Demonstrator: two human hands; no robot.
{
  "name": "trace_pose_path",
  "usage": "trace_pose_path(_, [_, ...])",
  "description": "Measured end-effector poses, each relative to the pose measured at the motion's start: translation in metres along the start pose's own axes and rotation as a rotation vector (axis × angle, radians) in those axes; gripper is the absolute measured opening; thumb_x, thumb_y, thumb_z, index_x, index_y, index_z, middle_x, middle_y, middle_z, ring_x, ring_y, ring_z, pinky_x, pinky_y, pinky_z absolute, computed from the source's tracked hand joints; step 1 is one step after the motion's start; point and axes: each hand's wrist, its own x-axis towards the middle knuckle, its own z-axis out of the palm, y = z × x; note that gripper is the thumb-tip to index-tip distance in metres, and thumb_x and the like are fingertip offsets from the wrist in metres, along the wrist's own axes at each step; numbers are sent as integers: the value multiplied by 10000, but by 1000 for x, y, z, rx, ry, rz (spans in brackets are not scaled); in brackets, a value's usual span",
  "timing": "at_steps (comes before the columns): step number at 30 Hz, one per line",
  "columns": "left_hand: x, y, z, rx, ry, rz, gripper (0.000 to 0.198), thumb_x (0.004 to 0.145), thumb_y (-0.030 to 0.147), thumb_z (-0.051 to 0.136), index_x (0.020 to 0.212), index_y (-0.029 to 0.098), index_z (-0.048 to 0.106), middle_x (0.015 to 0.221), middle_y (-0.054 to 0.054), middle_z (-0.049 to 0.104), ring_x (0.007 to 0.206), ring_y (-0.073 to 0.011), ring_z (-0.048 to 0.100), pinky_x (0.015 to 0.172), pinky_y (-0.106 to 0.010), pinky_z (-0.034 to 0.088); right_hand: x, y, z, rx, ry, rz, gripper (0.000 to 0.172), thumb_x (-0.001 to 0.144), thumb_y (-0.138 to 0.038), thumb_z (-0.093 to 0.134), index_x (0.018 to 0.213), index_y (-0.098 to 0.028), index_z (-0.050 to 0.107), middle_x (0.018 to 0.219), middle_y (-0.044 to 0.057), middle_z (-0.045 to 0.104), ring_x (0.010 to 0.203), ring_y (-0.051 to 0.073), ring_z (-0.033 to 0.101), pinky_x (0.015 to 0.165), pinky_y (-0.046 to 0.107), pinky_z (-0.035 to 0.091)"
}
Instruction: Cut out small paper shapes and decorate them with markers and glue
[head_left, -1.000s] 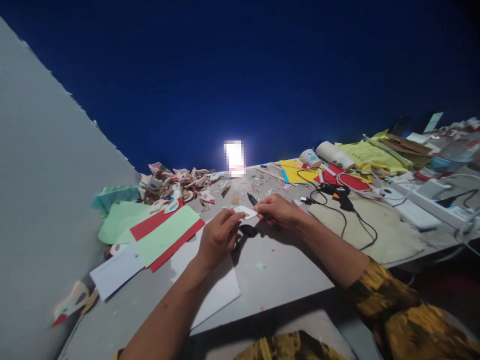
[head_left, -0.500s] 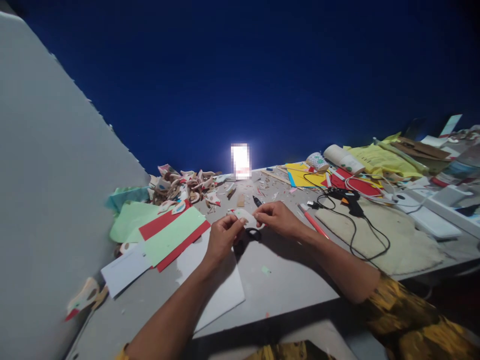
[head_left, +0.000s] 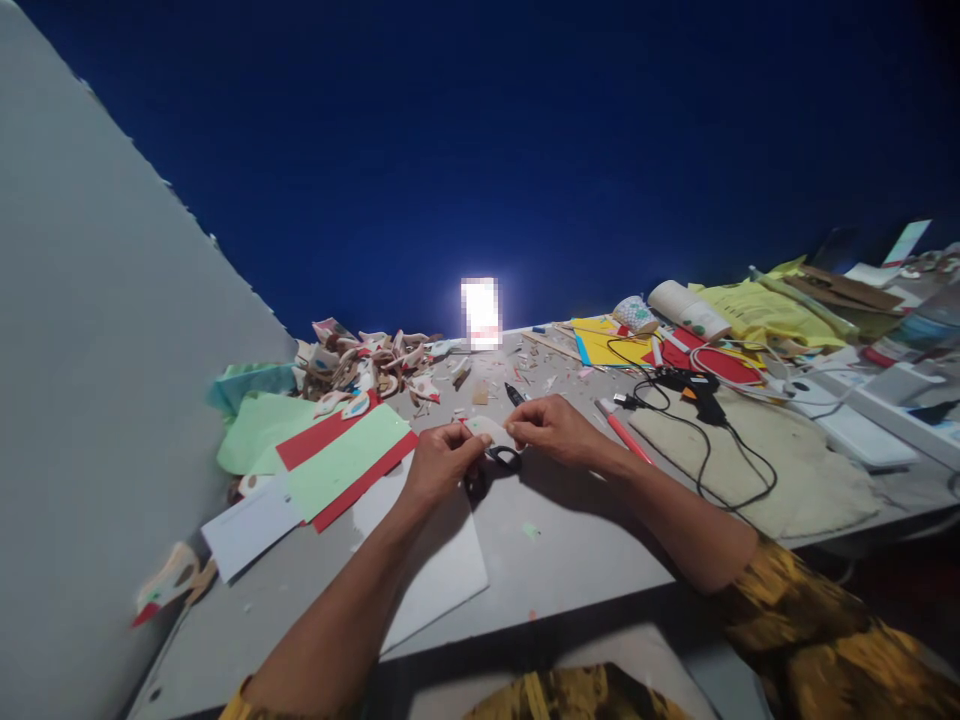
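Note:
Between my hands is a small pale cut-out piece (head_left: pixel 492 430) with a green spot. My left hand (head_left: pixel 444 462) pinches its left side, fingers closed. My right hand (head_left: pixel 556 428) is closed in a pinch at its right side. Just under the piece lie scissors (head_left: pixel 505 458) with black handles, partly hidden by my left hand. A black pen (head_left: pixel 514 394) lies beyond my right hand. White paper (head_left: pixel 442 580) is spread beneath my left forearm.
Green card (head_left: pixel 352 460) and red card (head_left: pixel 330 515) lie left, before a pile of painted cut-outs (head_left: pixel 367 360). At right are a red pen (head_left: pixel 628 438), a glue gun (head_left: pixel 694 392) with black cable, a beige cloth (head_left: pixel 795 470) and a white power bank (head_left: pixel 855 430).
The view has shifted slightly. Both hands stay close together at the small piece, with only slight finger movement; nothing was let go.

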Motion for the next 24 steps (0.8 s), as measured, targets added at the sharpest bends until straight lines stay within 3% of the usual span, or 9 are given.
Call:
trace_pose_path(16, [-1,-6,0,-134,-51,-53,349,738,369,757,485,195,593,454,-7,605,409,-128,537,456,-248,409,-1,-1,-4,15,-61,-20,204,844,-234,590,727,-146,732,650,6,641,571,102,470,560,234,331])
trace_pose_path(24, [3,-13,0,-261,-114,-121,312,743,426,782,597,173,671,473,-18,605,435,-154,580,433,-254,427,0,0,-3,29,-24,-1,197,841,-240,595,754,-142,743,670,19,662,564,104,477,544,230,328])
